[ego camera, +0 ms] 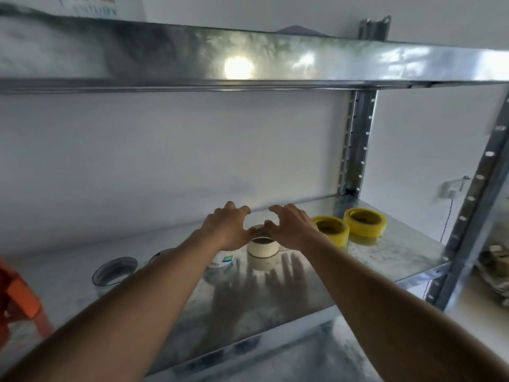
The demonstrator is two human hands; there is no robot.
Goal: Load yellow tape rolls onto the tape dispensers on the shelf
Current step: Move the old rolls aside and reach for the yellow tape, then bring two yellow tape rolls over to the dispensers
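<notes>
Shelving of shiny galvanised steel (385,252) fills the view, with an upper metal shelf (248,62) overhead and a slotted upright post (355,144) at the back right corner. Both forearms reach in over the lower deck. The left hand (225,227) and the right hand (292,227) meet above a cream-white tape roll (261,248) that lies flat on the deck, its hole facing up and its axis vertical. The fingers of both hands are spread and only lightly bent, and the thumbs come down to the roll's top rim; whether they press or pinch it cannot be told.

Just to the right of the right hand lie two yellow tape rolls, also flat with their cores pointing up. The nearer yellow roll (330,230) sits just beside the right wrist; the farther yellow roll (365,220) lies behind and to the right of it, close by or touching. Neither hand touches them.

Left of the left forearm a grey metal ring (114,271) rests on the deck, and a white round container with a blue-green label (220,261) shows partly under that forearm. An orange plastic object (19,296) stands at the far left edge.
</notes>
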